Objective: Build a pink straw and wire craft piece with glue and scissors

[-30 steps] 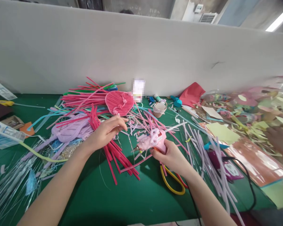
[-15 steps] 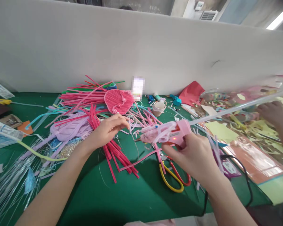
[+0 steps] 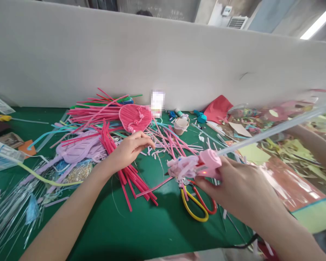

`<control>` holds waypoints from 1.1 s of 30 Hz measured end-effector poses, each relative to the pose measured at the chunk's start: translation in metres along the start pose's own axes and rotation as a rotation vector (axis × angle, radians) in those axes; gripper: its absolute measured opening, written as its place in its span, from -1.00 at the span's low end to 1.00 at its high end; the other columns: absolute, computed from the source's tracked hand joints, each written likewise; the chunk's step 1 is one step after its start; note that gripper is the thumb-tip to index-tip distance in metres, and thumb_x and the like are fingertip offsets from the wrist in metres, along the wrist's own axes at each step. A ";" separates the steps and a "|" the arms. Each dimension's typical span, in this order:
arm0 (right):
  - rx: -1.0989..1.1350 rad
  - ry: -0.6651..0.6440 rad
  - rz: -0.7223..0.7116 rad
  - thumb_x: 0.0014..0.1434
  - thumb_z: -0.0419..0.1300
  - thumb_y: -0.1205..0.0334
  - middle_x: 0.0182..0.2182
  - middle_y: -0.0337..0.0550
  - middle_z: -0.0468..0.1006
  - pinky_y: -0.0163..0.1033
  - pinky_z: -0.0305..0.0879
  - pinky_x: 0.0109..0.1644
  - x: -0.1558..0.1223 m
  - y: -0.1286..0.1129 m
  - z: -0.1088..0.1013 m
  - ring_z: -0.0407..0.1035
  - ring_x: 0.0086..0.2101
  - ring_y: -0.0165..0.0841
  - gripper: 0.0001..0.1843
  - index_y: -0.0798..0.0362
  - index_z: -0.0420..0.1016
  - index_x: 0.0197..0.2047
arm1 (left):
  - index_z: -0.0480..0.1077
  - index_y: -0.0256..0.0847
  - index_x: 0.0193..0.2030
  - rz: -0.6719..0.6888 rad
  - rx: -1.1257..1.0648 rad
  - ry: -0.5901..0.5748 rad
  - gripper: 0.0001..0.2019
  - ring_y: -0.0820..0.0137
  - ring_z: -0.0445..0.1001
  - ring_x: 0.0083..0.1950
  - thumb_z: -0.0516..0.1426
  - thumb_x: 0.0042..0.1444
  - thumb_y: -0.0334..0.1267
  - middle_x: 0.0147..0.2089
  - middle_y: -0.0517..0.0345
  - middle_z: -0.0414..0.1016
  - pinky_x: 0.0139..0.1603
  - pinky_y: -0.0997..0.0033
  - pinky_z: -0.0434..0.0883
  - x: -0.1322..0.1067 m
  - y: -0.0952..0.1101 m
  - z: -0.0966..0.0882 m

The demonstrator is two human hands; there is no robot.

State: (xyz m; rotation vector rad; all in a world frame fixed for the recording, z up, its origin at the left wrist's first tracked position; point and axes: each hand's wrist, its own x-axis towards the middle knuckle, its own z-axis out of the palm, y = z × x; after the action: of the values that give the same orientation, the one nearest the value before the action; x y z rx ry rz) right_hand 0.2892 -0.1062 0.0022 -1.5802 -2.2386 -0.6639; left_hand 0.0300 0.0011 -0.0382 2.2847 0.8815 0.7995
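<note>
My right hand (image 3: 225, 185) is wrapped round a pink hot glue gun (image 3: 209, 165), its small orange light lit. A long translucent glue stick (image 3: 260, 135) juts from the gun's back, and lilac strips bind its front. The dark nozzle points left, above the table. My left hand (image 3: 133, 148) is closed in a pinch on a thin pale strand (image 3: 161, 161) that dangles from its fingertips, apart from the nozzle. Beneath that hand lie red pipe cleaners (image 3: 137, 181). Behind it rests a red fan-shaped piece (image 3: 134, 116) with pink flowers.
Scissors (image 3: 197, 206) with yellow and red handles lie below the glue gun. A small cup (image 3: 181, 125) stands behind. Lilac pipe-cleaner work (image 3: 78, 148) and silvery strands are at left. Another person's arm (image 3: 312, 143) reaches over paper scraps at right. A grey partition (image 3: 163, 58) borders the green table.
My right hand has drawn the glue gun slightly right and down, turning it. My left hand has shifted slightly right, still pinching. The other person's arm has moved left.
</note>
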 end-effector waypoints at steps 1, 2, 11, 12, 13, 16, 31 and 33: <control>0.009 0.021 0.011 0.10 0.05 0.13 -0.75 -0.33 0.18 -0.31 -0.16 -0.59 0.002 -0.001 0.001 0.15 -0.74 -0.40 -0.77 -0.02 0.17 -0.53 | 0.48 -0.19 -0.20 -0.001 0.011 0.000 -0.70 0.33 0.47 -0.04 -0.07 0.23 -0.44 -0.13 0.08 0.38 -0.05 0.37 0.40 0.000 0.001 0.001; 0.016 0.040 0.022 0.12 0.05 0.13 -0.74 -0.32 0.20 -0.31 -0.13 -0.59 0.004 -0.001 0.003 0.16 -0.73 -0.40 -0.76 -0.02 0.18 -0.53 | 0.49 -0.18 -0.19 -0.006 0.022 0.001 -0.69 0.34 0.47 -0.05 -0.08 0.22 -0.45 -0.13 0.08 0.38 -0.06 0.37 0.40 0.001 0.001 0.002; -0.056 0.027 -0.018 0.22 0.02 0.10 -0.71 -0.27 0.24 -0.31 -0.15 -0.58 0.008 -0.003 0.013 0.23 -0.69 -0.40 -0.68 0.01 0.20 -0.53 | 0.52 -0.16 -0.15 -0.033 0.079 0.013 -0.70 0.37 0.45 -0.15 -0.06 0.27 -0.37 -0.15 0.09 0.40 -0.06 0.35 0.40 0.003 0.004 0.008; -0.057 0.012 -0.035 0.23 0.01 0.11 -0.71 -0.28 0.24 -0.32 -0.15 -0.58 0.006 -0.002 0.011 0.24 -0.69 -0.39 -0.69 0.00 0.19 -0.53 | 0.52 -0.17 -0.15 -0.033 0.076 0.014 -0.70 0.37 0.45 -0.16 -0.06 0.27 -0.37 -0.15 0.09 0.40 -0.07 0.35 0.41 0.003 0.004 0.008; -0.058 -0.001 -0.052 0.22 0.01 0.13 -0.72 -0.28 0.23 -0.32 -0.15 -0.58 0.003 -0.002 0.009 0.24 -0.69 -0.39 -0.70 0.00 0.19 -0.53 | 0.52 -0.17 -0.15 -0.035 0.072 0.015 -0.70 0.38 0.46 -0.16 -0.06 0.28 -0.36 -0.15 0.09 0.40 -0.08 0.36 0.41 0.003 0.003 0.007; -0.066 -0.023 -0.089 0.21 0.00 0.17 -0.73 -0.29 0.24 -0.32 -0.15 -0.60 -0.006 0.000 0.004 0.26 -0.71 -0.37 -0.73 0.00 0.21 -0.52 | 0.51 -0.16 -0.14 -0.033 0.063 0.020 -0.71 0.37 0.46 -0.15 -0.05 0.27 -0.37 -0.15 0.09 0.40 -0.08 0.36 0.41 0.003 0.003 0.007; 0.031 0.012 0.065 0.13 0.06 0.13 -0.72 -0.26 0.28 -0.31 -0.08 -0.58 -0.012 0.000 0.016 0.20 -0.70 -0.40 -0.72 -0.01 0.21 -0.58 | 0.52 -0.14 -0.14 -0.028 0.059 0.011 -0.72 0.37 0.48 -0.15 -0.04 0.27 -0.35 -0.14 0.09 0.43 -0.06 0.34 0.42 0.006 0.000 0.009; 0.148 -0.086 0.161 0.06 0.09 0.11 -0.73 -0.30 0.23 -0.31 -0.07 -0.59 -0.016 0.003 0.015 0.16 -0.71 -0.42 -0.70 -0.04 0.11 -0.61 | 0.51 -0.15 -0.14 -0.022 0.066 0.029 -0.72 0.38 0.47 -0.15 -0.04 0.27 -0.37 -0.14 0.10 0.43 -0.06 0.35 0.41 0.005 -0.002 0.007</control>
State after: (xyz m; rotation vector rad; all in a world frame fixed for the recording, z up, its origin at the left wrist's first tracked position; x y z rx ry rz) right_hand 0.2973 -0.1099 -0.0185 -1.7201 -2.1359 -0.3836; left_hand 0.0372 0.0035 -0.0429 2.3211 0.9580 0.8071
